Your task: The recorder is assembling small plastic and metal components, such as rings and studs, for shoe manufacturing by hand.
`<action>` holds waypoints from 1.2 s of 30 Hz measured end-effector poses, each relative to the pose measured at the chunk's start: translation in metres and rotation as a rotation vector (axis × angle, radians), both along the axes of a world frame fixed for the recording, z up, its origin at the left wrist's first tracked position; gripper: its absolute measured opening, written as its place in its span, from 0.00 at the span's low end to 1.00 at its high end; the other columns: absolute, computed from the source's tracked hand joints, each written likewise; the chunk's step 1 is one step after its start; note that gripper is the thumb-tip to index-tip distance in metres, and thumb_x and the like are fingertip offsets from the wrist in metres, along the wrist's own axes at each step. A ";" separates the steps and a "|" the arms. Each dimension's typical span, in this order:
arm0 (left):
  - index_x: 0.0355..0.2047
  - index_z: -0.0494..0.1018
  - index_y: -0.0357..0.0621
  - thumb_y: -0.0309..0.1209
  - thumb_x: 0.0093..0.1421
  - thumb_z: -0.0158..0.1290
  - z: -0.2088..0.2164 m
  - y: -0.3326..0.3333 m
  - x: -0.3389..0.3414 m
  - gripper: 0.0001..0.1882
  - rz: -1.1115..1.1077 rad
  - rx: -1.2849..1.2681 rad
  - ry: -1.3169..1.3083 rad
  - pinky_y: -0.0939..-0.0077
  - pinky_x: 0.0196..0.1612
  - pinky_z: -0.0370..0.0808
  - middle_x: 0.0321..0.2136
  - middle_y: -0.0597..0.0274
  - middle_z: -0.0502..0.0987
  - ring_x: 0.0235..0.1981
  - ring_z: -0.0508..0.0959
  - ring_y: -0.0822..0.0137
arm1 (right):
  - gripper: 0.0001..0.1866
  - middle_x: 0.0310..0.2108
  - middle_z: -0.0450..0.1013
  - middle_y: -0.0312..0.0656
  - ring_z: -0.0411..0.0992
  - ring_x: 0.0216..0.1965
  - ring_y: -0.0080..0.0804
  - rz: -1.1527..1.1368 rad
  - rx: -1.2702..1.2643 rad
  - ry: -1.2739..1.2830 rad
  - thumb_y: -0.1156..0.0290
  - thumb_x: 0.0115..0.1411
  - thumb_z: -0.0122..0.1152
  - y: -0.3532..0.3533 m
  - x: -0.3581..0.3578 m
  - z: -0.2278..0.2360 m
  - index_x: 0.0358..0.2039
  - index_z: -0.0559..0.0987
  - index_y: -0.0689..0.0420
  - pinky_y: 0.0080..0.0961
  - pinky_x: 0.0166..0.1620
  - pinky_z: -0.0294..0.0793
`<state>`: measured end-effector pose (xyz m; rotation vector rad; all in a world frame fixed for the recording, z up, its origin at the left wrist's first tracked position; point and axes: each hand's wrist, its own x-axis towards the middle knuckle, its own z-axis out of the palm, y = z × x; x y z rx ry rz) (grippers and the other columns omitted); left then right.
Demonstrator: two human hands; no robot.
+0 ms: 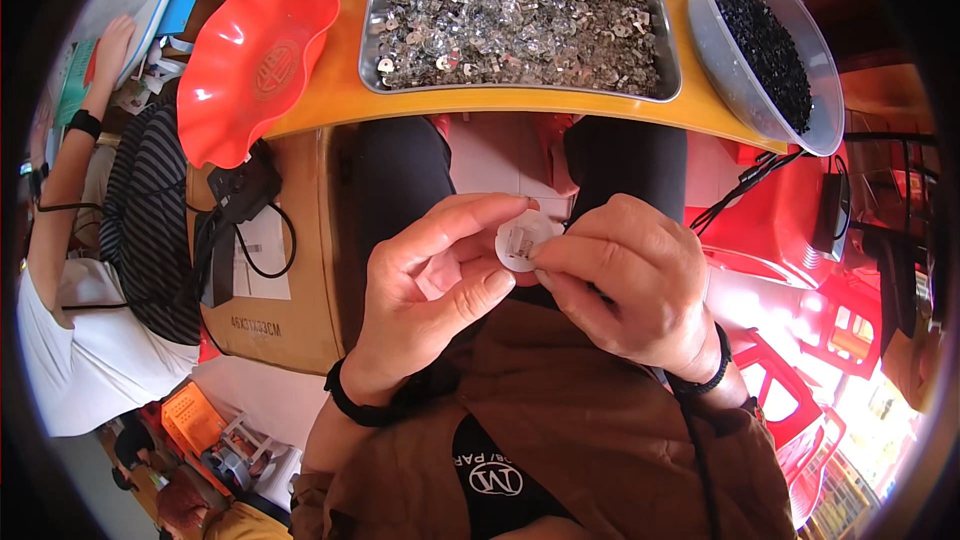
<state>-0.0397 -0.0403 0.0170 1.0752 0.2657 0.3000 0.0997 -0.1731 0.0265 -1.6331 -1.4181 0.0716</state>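
Pinched between thumb and forefinger of left hand (pixel 432 275): white disc (pixel 524 240), round, small, held upright above lap. Pressed to disc's lower right edge: thumb and fingertips of right hand (pixel 628 275), closed together on rim; whether a small metal part sits under them, cannot tell. Remaining fingers of both hands curled in loosely. On each wrist: black band (pixel 360 405). Below hands: brown apron (pixel 560 410) with dark printed patch. Beyond hands: dark trousers, knees apart, under table edge. On yellow table (pixel 340 80), ahead: steel tray (pixel 520 15) heaped with small shiny metal pieces. Right of tray: clear bowl (pixel 745 80) holding black granules. Left of tray, overhanging table edge: red scalloped dish (pixel 255 55). Below dish: cardboard box (pixel 275 310) with black cable and charger lying on top. Far left: another person, white shirt, arm raised, wristwatch. Right: red plastic stools (pixel 790 230).
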 end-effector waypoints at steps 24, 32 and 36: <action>0.51 0.67 0.30 0.25 0.63 0.49 -0.004 -0.002 -0.001 0.17 -0.057 0.043 0.006 0.73 0.51 0.71 0.48 0.53 0.73 0.48 0.73 0.67 | 0.19 0.26 0.67 0.33 0.68 0.21 0.24 -0.050 0.172 -0.437 0.70 0.43 0.69 -0.004 0.003 -0.017 0.38 0.79 0.56 0.19 0.21 0.70; 0.50 0.68 0.28 0.22 0.61 0.50 -0.005 -0.002 -0.003 0.17 -0.038 0.094 -0.004 0.74 0.49 0.73 0.48 0.52 0.72 0.48 0.73 0.66 | 0.17 0.27 0.67 0.33 0.67 0.21 0.24 -0.009 0.117 -0.450 0.70 0.44 0.68 -0.004 0.002 -0.015 0.37 0.78 0.58 0.19 0.21 0.69; 0.49 0.69 0.28 0.28 0.61 0.52 -0.004 -0.003 -0.002 0.18 -0.008 0.138 0.028 0.71 0.53 0.70 0.47 0.50 0.73 0.48 0.73 0.64 | 0.17 0.28 0.68 0.35 0.67 0.21 0.23 0.016 0.094 -0.494 0.74 0.41 0.66 -0.003 0.001 -0.013 0.35 0.78 0.62 0.18 0.20 0.67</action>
